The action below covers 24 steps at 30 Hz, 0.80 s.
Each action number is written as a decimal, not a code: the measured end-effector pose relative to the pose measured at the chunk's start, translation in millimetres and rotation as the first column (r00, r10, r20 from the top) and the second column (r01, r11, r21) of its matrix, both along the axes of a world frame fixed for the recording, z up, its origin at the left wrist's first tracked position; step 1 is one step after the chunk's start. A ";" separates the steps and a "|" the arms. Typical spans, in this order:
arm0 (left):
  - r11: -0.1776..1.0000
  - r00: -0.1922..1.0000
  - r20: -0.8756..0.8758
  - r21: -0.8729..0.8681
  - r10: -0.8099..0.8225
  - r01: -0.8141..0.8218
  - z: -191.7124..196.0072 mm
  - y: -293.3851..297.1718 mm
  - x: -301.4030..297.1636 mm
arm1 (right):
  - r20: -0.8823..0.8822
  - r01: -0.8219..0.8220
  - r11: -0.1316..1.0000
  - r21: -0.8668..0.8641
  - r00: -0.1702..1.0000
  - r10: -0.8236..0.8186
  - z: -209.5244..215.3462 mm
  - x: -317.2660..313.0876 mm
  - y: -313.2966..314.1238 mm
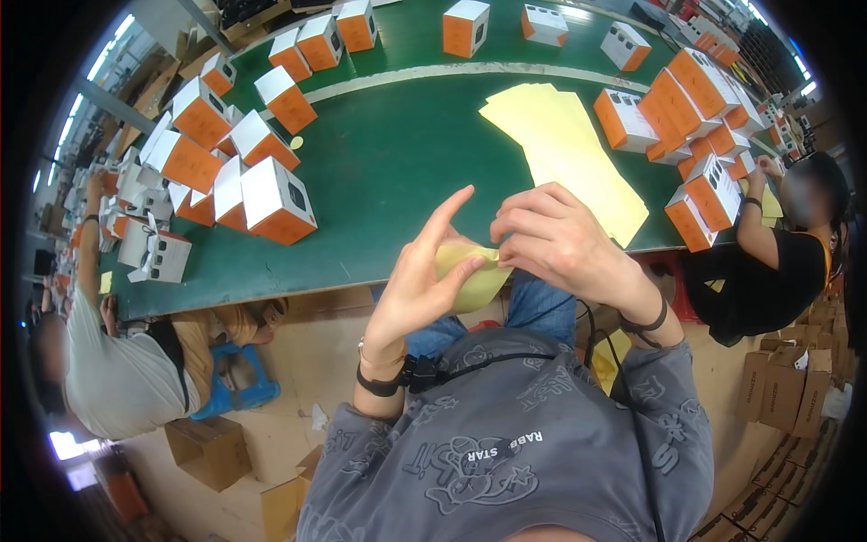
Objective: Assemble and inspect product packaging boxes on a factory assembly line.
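Handling the yellow sheet (479, 291): it is off the worktop (388, 163), in the air before the middle of its near edge; the step in hand looks like opening or folding its upper corner, though which I cannot tell.
Left hand (406, 287): thumb laid across the sheet, index finger spread away; the sheet seems clasped against the fingers behind, which are hidden.
Right hand (573, 246): fingertips bunched together, pinching the sheet's upper right corner.
Next move: probably calls for a steady left hold and a light pull or fold from the right fingertips, without creasing the paper.
Sheets: one between the hands, plus one fanned pile (578, 154) reaching the near edge right of centre; its layers overlap too closely to count.
Far-edge boxes: six, three grouped toward the far left corner (321, 42) and three standing apart, the middle one white-topped (465, 27).
Left-edge boxes (280, 203): about eight, overlapping.
Right-edge boxes (691, 99): heaped, too overlapped to count.
Co-workers: two, one beyond the left edge (126, 366), one at the right (754, 262).
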State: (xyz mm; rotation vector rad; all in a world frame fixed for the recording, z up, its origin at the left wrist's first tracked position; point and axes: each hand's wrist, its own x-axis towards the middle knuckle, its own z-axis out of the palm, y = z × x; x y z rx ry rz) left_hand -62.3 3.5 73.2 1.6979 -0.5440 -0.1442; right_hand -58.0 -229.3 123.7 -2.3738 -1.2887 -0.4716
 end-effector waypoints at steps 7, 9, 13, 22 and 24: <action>1.000 1.000 -0.023 0.003 -0.001 0.002 -2.9 2.9 1.7 | -0.060 -0.017 1.000 0.025 0.998 0.018 -2.7 0.7 -0.4; 1.000 0.998 -0.057 -0.017 -0.008 0.007 -3.3 3.3 1.9 | -0.091 -0.007 0.999 0.044 0.996 0.011 -5.3 1.2 -2.6; 1.000 0.997 -0.080 -0.016 0.000 -0.001 -3.9 3.0 3.4 | -0.114 0.012 0.996 0.084 0.994 -0.003 -6.3 1.1 -4.6; 0.980 0.968 -0.240 -0.196 -0.077 0.030 -6.4 5.7 4.5 | -0.086 -0.005 0.990 0.140 0.996 0.017 -11.1 2.0 -5.8; 0.979 0.960 -0.257 -0.196 -0.111 0.061 -5.4 6.4 4.5 | -0.102 -0.015 0.990 0.140 0.994 0.029 -11.7 2.6 -6.2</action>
